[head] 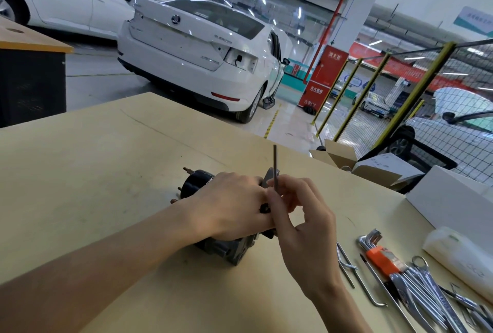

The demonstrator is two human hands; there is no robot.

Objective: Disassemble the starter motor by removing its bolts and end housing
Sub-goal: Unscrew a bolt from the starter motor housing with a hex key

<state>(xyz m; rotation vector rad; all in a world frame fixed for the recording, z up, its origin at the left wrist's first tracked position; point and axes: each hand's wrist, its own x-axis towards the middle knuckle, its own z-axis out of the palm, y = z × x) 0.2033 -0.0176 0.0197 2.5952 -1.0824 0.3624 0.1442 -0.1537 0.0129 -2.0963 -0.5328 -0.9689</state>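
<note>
The starter motor, black with a grey end housing, lies on its side in the middle of the wooden bench. My left hand lies over its top and grips it, hiding most of the body. My right hand pinches a thin hex key that stands upright, its long arm pointing up above the motor. The key's lower end is hidden between my hands.
At the right of the bench lie loose hex keys, an orange-holder hex key set, several chrome wrenches on a metal tray, a white plastic roll and cardboard boxes. White cars and a yellow mesh fence stand beyond.
</note>
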